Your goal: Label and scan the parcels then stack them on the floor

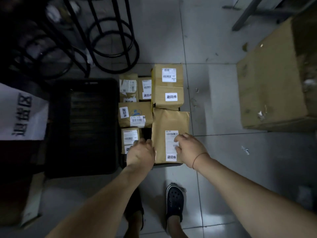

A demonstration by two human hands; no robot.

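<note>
Parcel [169, 124] atop the stack [167, 86] right of the crate [82, 127], left hand [141, 152] curled over its crate-side edge, right hand [189, 148] bent-fingered on its label [170, 140], grip unclear; uneven release could tip it off.

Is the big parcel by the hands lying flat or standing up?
Lying flat: the big parcel has its labels facing straight up.
</note>
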